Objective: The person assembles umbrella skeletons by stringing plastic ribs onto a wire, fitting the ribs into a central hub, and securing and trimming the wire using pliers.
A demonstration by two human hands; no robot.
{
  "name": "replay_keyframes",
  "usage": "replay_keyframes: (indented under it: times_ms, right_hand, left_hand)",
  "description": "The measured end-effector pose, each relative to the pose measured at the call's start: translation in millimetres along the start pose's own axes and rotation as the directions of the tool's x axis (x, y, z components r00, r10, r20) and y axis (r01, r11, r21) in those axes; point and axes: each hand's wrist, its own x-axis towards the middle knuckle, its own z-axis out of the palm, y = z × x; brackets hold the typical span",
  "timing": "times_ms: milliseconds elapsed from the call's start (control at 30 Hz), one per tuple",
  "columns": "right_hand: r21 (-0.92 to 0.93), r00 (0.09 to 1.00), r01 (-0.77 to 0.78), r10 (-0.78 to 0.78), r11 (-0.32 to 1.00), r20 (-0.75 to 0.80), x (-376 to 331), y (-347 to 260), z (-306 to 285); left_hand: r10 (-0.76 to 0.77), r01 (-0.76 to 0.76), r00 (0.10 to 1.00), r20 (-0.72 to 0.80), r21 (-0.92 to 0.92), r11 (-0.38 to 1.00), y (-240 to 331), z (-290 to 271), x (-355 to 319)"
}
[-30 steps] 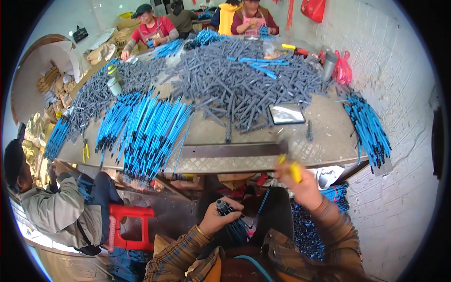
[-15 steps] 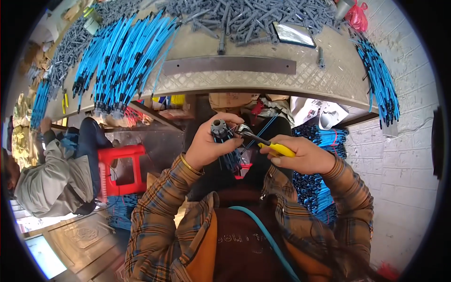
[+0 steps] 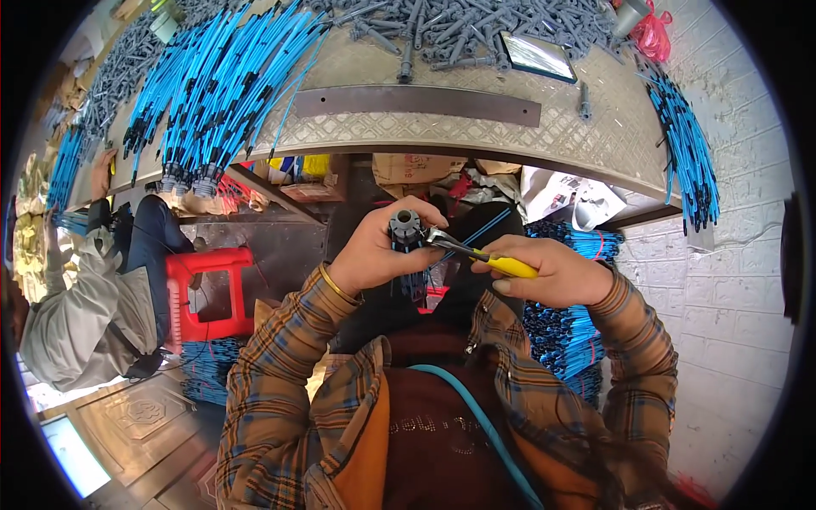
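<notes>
My left hand (image 3: 367, 255) is wrapped round a dark grey, ribbed, round plastic piece (image 3: 405, 226) with a hole in its top. Thin blue-and-black rods (image 3: 414, 286) hang below that piece, partly hidden by the fingers. In my right hand (image 3: 561, 274) are pliers with yellow handles (image 3: 512, 267), gripped from the right. Their metal jaws reach the right side of the plastic piece, by my left fingertips; what lies between the jaws is too small to make out. Two blue rods slant up to the right behind the pliers.
Ahead stands a table (image 3: 595, 153) bearing a flat metal strip (image 3: 416, 103), a heap of grey plastic plugs (image 3: 476, 25), bundled blue rods (image 3: 217, 93) and a mirror-like plate (image 3: 537, 56). More rod bundles (image 3: 565, 327) are stacked at right. A red stool (image 3: 208, 327) and a co-worker (image 3: 89, 327) are at left.
The view has shifted slightly. My left hand and the plastic piece sit a little farther right in it, with the pliers' jaws still against the piece. The co-worker's arm has moved.
</notes>
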Motion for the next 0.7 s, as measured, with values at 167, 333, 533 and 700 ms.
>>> replay_keyframes:
  times_ms: [167,333,533,700]
  right_hand:
    - [-0.098,0.982,0.180,-0.185,0.979,-0.040,2.3,9.4,-1.7]
    - [-0.130,0.999,0.016,-0.021,0.991,-0.032,-0.6,1.2,3.7]
    - [-0.043,0.981,-0.180,0.176,0.983,-0.082,-2.5,5.8,28.5]
    - [0.303,0.963,0.051,0.034,0.952,-0.269,23.3,63.9,79.8]
  left_hand:
    - [-0.021,0.020,1.000,0.007,0.017,1.000,7.6,-3.8,2.1]
    - [-0.056,0.065,0.992,0.113,-0.070,0.995,2.1,-7.2,-3.0]
    - [-0.005,0.011,0.999,0.054,-0.123,0.992,7.3,-0.3,-8.7]
    - [-0.096,0.114,0.990,0.103,-0.186,0.976,0.7,-8.6,-5.5]
